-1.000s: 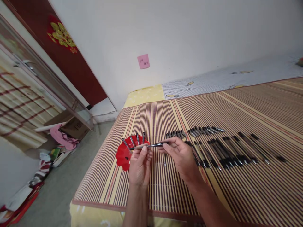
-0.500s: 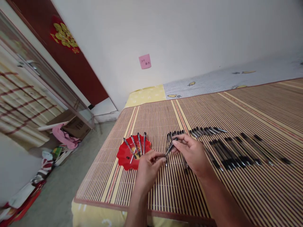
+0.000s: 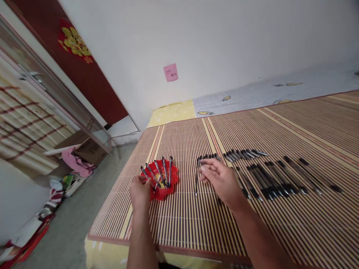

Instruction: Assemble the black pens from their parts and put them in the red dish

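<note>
My left hand (image 3: 140, 194) is at the near-left side of a red scalloped plate (image 3: 174, 183), its thumb and fingers closed round the lower part of a black-capped pen (image 3: 144, 172). Several more clear-barrelled pens (image 3: 158, 172) lean fanned out in the same plate. My right hand (image 3: 220, 179) hovers over the mat, fingers loosely bent and apart, with no pen in them. Just left of it a thin dark pen part (image 3: 196, 185) lies on the mat. Behind its fingertips runs a row of black caps (image 3: 207, 157).
Several pen barrels (image 3: 276, 181) lie in a slanted row to the right on the striped bamboo mat (image 3: 179, 228). More clear, dark-ended pieces (image 3: 244, 154) lie behind them. A pink note (image 3: 170, 72) sticks to the wall. Left of the bed is the floor (image 3: 112, 175).
My left hand has moved left to the red plate with the pen that both hands were on. My right hand has let go of it and stays nearly in place.
</note>
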Demonstrator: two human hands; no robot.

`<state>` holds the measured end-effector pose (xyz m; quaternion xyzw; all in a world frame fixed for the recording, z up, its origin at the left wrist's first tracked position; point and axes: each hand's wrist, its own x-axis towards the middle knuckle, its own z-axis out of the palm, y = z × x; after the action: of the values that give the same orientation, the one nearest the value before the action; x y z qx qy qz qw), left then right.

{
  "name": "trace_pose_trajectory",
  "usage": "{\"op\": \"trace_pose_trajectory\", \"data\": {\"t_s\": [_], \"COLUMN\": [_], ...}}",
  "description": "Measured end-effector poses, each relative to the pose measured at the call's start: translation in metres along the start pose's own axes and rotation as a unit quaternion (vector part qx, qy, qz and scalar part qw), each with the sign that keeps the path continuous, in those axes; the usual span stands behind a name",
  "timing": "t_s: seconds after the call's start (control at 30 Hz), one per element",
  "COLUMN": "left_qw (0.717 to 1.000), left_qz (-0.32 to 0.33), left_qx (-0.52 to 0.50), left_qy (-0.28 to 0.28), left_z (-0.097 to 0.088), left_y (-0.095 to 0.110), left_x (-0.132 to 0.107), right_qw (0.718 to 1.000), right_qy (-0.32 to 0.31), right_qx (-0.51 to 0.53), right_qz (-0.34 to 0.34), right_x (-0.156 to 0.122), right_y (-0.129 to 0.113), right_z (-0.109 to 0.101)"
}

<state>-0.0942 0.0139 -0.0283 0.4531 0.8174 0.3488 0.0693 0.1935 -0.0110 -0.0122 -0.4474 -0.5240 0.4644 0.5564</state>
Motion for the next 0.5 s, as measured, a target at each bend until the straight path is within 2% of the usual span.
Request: {"op": "trace_pose_trajectory", "data": {"t_s": [0.2,0.33,0.4,0.5], "left_qw": [0.998,0.99,0.987,0.985], "left_qz": [0.045,0.104,0.118,0.093], "left_qx": [0.052,0.095,0.109,0.123], "left_qy": [0.0,0.028,0.002,-0.084], "left_z": [0.003,0.006,0.01,0.02], "left_y": [0.001,0.008,0.015,0.026], "left_x": [-0.003,-0.009,-0.012,-0.013], "right_qw": [1.0,1.0,1.0,1.0], "right_qy": [-0.014,-0.011,-0.015,-0.021], "right_qx": [-0.003,-0.006,-0.005,-0.006], "right_qz": [-0.001,0.005,0.01,0.016], "right_x": [0.0,0.0,0.0,0.0], "right_y": [0.003,0.003,0.003,0.002], "right_z": [0.002,0.002,0.002,0.002]}}
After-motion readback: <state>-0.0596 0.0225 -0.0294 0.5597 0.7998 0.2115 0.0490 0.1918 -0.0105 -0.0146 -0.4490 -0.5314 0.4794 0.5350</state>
